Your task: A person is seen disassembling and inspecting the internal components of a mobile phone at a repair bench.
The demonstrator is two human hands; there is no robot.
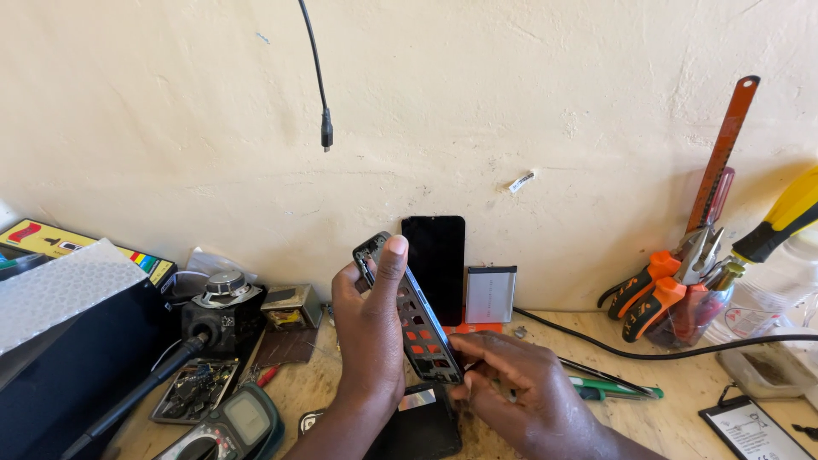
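Observation:
My left hand (368, 328) holds a phone's inner frame (417, 324) upright and edge-on, thumb pressed near its top end. The frame is dark with small orange patches along its face. My right hand (515, 383) pinches the frame's lower end with the fingertips. Behind the frame, a black phone screen (434, 264) leans against the cream wall beside a grey flat battery (490, 294). A dark phone part (422, 426) lies on the bench under my wrists.
A multimeter (239, 426) and a black box (60, 366) sit at the left. Pliers with orange handles (656, 294) stand in a clear cup at the right. A black cable (648, 349) crosses the bench. Another battery (750, 430) lies at the right front. A cable plug (326, 136) hangs overhead.

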